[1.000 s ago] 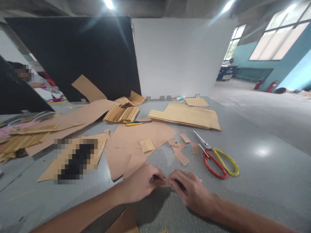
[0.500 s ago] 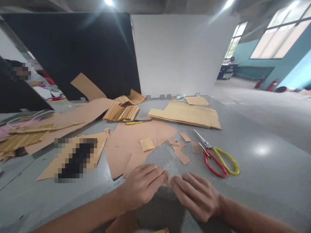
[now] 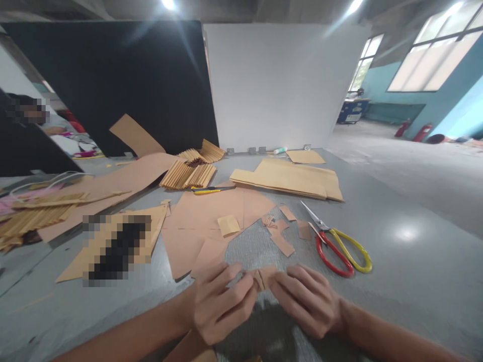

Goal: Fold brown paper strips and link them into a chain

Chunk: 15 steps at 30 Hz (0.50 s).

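Ahead of me, a black panel (image 3: 132,85) and a white panel (image 3: 279,85) stand side by side behind my grey counter (image 3: 396,281). To my right I see pale floor (image 3: 411,160), a turquoise wall (image 3: 379,83) and bright windows (image 3: 422,68); ceiling lights (image 3: 354,6) glare overhead.

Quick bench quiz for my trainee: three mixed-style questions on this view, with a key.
1. What do the left hand and right hand hold between them?
2. True or false: the scissors have one red and one yellow handle.
3. The yellow-and-black utility knife lies closest to: A) the scissors; B) a pleated paper stack; C) the right hand.

Key: 1. A small brown paper piece. 2. True. 3. B.
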Available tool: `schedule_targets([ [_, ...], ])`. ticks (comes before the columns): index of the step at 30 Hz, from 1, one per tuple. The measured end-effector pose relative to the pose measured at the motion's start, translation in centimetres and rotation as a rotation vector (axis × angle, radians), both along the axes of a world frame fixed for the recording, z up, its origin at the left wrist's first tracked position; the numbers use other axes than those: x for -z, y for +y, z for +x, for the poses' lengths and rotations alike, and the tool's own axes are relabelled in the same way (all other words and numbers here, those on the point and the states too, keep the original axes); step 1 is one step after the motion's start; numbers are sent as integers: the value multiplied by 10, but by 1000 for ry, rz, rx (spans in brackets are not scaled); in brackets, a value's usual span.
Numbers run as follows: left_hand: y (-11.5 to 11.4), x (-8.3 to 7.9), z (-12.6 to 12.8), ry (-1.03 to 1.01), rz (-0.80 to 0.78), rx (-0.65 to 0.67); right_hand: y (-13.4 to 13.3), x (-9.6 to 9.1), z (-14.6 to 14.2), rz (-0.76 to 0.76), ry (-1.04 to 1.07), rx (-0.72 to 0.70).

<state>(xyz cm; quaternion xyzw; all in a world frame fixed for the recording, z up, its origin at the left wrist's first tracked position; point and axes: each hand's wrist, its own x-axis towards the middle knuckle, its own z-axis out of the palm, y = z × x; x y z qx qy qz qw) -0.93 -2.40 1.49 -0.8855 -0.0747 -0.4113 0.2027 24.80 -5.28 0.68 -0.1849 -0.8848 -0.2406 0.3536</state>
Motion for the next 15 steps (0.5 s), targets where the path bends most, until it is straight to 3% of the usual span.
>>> schedule_targets([
  [3, 0, 2, -1, 13, -45, 36, -1, -2, -1, 15, 10, 14],
  [6, 0, -1, 0, 76, -250, 118, -1, -2, -1, 9, 12, 13],
  [8, 1, -6, 6, -72, -639, 80, -1, -2, 0, 4, 30, 16],
  [10, 2, -12, 14, -259, -1259, 45, 0, -3, 1, -3, 61, 31],
  [12, 4, -18, 23, -309, -1772, 112, 1, -2, 2, -25, 75, 35],
  [13, 5, -20, 26, -292, -1946, 141, 1, -1, 3, -49, 58, 23],
  [15, 8, -21, 29, -295, -2062, 178, 3, 2, 3, -120, 54, 8],
])
